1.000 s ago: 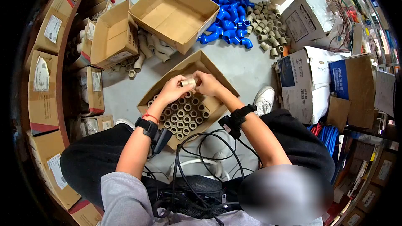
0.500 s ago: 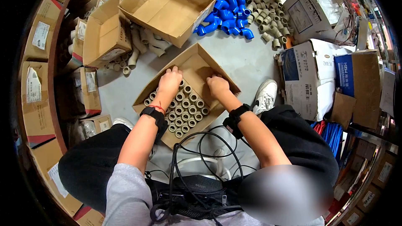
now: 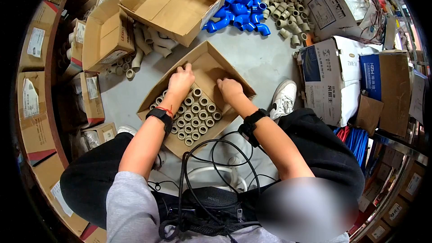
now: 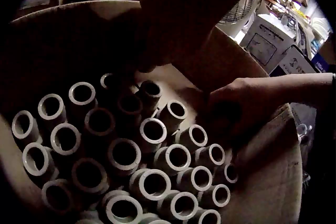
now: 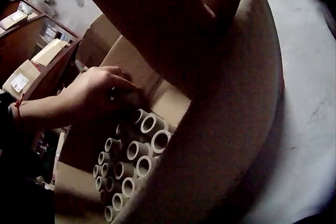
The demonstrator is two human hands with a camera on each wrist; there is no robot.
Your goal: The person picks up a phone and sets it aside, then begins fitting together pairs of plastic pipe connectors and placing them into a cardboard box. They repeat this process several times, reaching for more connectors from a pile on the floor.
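Note:
An open cardboard box (image 3: 218, 56) stands on the floor between the person's feet. Rows of beige pipe couplings (image 3: 196, 108) stand on end inside it, their round openings facing up. My left hand (image 3: 181, 82) reaches down into the box at the far left side of the rows, fingers bent downward. In the left wrist view its fingertips come down close by a coupling (image 4: 151, 88) at the rows' edge. Over the bare part of the box bottom, near its right wall, is my right hand (image 3: 231, 91) with bent fingers. Shadow hides what either hand's fingers hold.
Behind the box lie a larger open carton (image 3: 175, 0), a heap of blue elbow fittings (image 3: 243, 11) and a pile of beige couplings (image 3: 288, 15). Shelves of cartons (image 3: 38, 108) line the left. White cartons (image 3: 321, 83) stand at right. Black cables (image 3: 184, 171) loop before the lap.
One second ago both hands were together above the box with a light coupling. They have since parted and lowered into it, left hand to the left, right hand to the right.

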